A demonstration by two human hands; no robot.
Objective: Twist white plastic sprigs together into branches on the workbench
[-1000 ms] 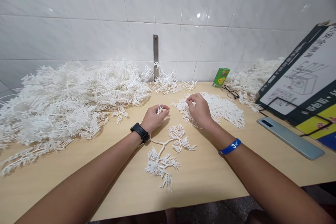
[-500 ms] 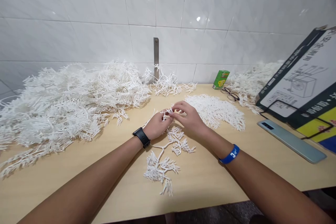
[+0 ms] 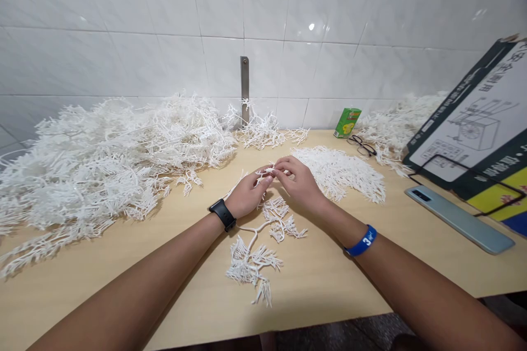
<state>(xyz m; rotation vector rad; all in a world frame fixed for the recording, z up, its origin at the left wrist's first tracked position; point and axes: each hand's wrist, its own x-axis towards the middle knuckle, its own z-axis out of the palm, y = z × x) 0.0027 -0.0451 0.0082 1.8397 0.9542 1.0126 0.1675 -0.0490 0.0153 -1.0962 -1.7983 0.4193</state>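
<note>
Both hands meet above the middle of the table (image 3: pixel 337 274). My left hand (image 3: pixel 247 194), below a black wristwatch, is closed on a white branching plastic sprig (image 3: pixel 255 230), whose stem runs under the wrist. Thumb and fingers of my right hand (image 3: pixel 298 181) pinch the sprig's small tips beside the left thumb; the exact grip is partly hidden by the fingers. Fine-twigged ends of the sprig lie on the table below the hands. Just beyond my right hand spreads a flat pile of small white pieces (image 3: pixel 340 173).
A large heap of white sprigs (image 3: pixel 123 159) fills the left side. Smaller clumps (image 3: pixel 261 131) lie near a metal bracket (image 3: pixel 245 88) at the tiled wall. To the right are a green box (image 3: pixel 347 123), glasses (image 3: pixel 362 145), a phone (image 3: pixel 459 219) and a large printed carton (image 3: pixel 465 126).
The fingers of both hands have shifted slightly around the sprig's tips, and my left thumb has moved up a little. The rest of the sprig lies as before.
</note>
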